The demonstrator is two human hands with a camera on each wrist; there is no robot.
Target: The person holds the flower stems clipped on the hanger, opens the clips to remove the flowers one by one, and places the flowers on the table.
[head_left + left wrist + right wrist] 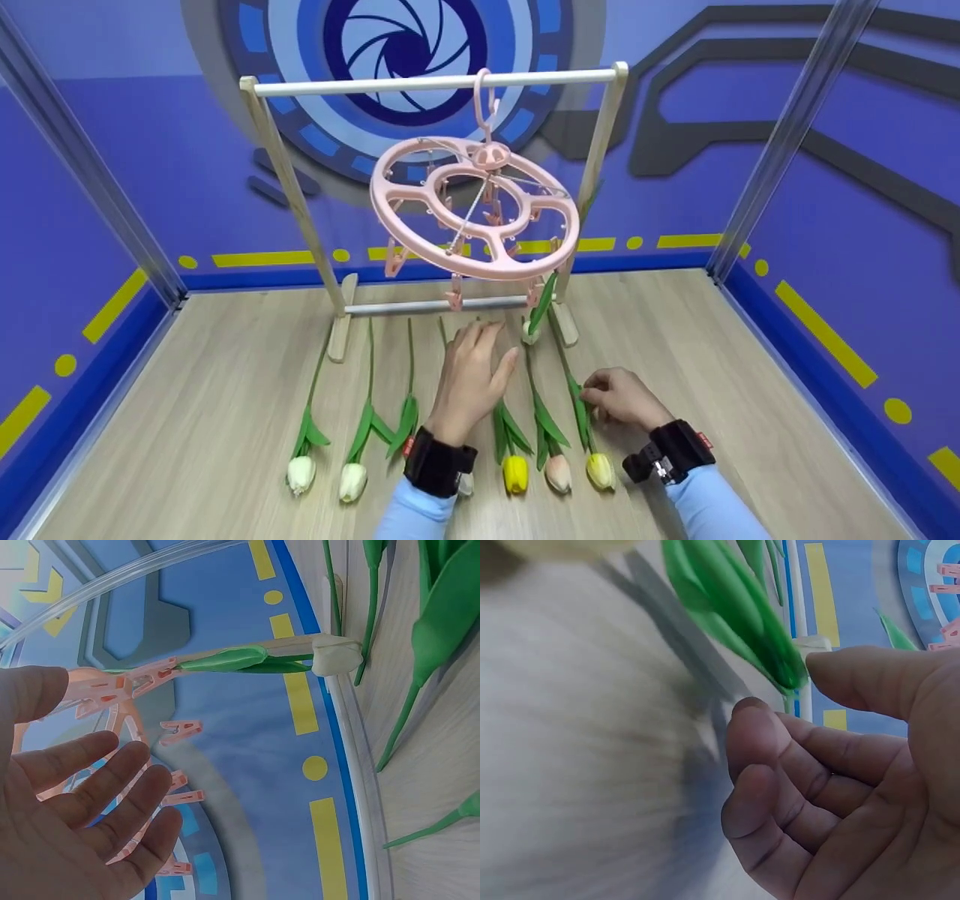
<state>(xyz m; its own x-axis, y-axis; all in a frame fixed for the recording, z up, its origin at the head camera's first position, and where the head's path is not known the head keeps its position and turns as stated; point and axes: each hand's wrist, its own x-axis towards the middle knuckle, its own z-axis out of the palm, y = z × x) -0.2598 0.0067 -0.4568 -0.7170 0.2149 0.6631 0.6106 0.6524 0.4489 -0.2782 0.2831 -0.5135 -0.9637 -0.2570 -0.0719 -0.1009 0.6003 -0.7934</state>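
Observation:
My left hand [472, 375] is held palm-forward over the middle of the tulip row, fingers extended and holding nothing. My right hand [619, 397] is beside the stem and leaves of the rightmost yellow tulip [601, 472]. In the right wrist view its thumb tip is right at the green leaf [742, 615], the other fingers loosely bent, with a gap between thumb and fingers. A pink round clip hanger [480, 266] hangs in front. From one of its clips [154, 676] a white tulip [336, 655] dangles, flower downward.
The hanger hooks over a white rail [375, 84] on a wooden stand. White tulips [301, 475] lie at the left, a yellow tulip [516, 474] and a pale pink tulip [558, 474] nearer the right. My left forearm hides part of the row. Blue panels [885, 225] enclose the table.

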